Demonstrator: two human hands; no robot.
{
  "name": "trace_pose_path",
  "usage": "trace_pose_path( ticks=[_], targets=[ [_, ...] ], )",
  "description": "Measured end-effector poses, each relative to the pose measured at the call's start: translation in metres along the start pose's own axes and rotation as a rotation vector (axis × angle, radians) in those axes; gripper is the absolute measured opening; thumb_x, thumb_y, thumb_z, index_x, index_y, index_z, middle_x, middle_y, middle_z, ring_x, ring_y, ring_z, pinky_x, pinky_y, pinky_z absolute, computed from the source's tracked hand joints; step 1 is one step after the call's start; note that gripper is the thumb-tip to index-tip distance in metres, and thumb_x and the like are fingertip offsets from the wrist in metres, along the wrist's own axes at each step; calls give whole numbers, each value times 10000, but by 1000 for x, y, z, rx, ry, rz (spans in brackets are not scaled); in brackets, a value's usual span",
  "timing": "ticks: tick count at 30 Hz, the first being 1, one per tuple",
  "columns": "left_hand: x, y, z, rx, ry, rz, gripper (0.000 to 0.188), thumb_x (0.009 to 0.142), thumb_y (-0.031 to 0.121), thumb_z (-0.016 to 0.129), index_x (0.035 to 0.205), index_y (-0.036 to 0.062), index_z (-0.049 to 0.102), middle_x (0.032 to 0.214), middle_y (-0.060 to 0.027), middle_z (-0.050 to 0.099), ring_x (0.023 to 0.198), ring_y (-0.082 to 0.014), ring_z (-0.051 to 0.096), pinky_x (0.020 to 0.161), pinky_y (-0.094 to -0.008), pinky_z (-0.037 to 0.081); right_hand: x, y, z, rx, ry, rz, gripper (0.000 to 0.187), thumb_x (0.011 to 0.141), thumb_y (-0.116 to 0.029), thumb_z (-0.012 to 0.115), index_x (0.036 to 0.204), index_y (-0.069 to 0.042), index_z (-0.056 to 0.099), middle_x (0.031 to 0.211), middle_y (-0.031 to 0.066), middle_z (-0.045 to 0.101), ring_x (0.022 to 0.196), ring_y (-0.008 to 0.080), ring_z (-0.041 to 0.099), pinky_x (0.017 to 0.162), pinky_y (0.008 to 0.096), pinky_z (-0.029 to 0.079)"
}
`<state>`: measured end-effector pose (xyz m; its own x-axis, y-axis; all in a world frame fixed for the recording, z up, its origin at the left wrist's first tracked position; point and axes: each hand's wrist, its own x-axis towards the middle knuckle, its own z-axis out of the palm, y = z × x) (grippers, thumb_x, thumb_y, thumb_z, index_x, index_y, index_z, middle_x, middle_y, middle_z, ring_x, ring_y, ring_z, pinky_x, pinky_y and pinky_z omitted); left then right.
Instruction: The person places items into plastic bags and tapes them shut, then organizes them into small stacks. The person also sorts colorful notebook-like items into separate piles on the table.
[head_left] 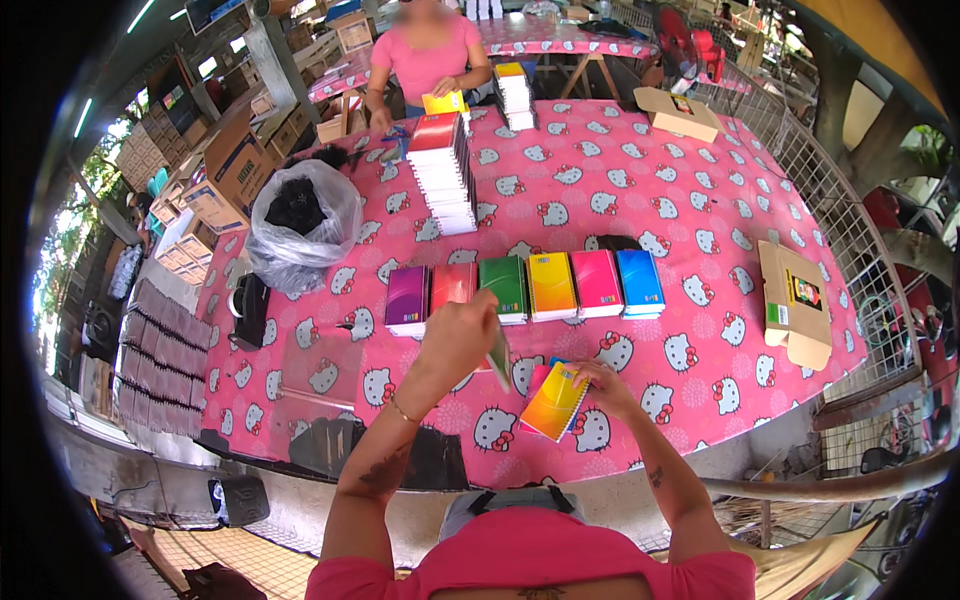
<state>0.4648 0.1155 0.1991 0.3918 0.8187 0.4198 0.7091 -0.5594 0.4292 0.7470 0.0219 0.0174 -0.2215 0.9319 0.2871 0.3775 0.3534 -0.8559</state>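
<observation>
My left hand (462,328) is closed on a small green notebook (500,362), seen almost edge-on, in front of the row of stacks. My right hand (600,380) grips a yellow spiral notebook (556,402); pink and blue covers peek out from under it. Just beyond my hands stand short notebook stacks side by side: purple (406,295), red (453,283), green (502,285), yellow (552,285), pink (597,283) and blue (640,280). My left hand partly hides the red and green stacks.
A tall stack of red-topped notebooks (440,170) rises behind the row. Left of it sits a clear plastic bag (305,225) with black contents, near a tape dispenser (250,310). Opened cardboard boxes (790,310) lie at right. Across the table, a person (425,65) handles a yellow notebook.
</observation>
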Motion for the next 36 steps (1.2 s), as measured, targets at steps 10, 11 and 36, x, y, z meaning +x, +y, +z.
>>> trace_pose_path(
  ticks=[10, 11, 36],
  targets=[
    [-58, 5, 141, -35, -509, -73, 381, 933, 384, 562, 1001, 22, 656, 922, -204, 675, 855, -378, 667, 731, -488, 524, 7, 13, -10, 273, 33, 212, 424, 753, 131, 480, 1079, -72, 661, 1358, 140, 577, 1276, 321, 513, 1053, 425, 409],
    [-65, -21, 135, 34, -434, 76, 368, 926, 356, 580, 1060, 19, 645, 982, -210, 673, 904, -369, 667, 755, -489, 523, 8, 10, -12, 328, 170, 231, 446, 757, 124, 481, 1115, -78, 653, 1369, 145, 559, 1272, 328, 512, 1053, 431, 408],
    [-77, -45, 74, 22, -213, -279, 463, 833, 209, 713, 1209, 26, 514, 1106, -237, 587, 1028, -404, 607, 846, -496, 515, 14, -21, -14, 1264, 546, 249, 123, 1004, -100, 477, 989, -64, 593, 1067, 116, 634, 1042, 260, 619, 902, 419, 519]
  ],
)
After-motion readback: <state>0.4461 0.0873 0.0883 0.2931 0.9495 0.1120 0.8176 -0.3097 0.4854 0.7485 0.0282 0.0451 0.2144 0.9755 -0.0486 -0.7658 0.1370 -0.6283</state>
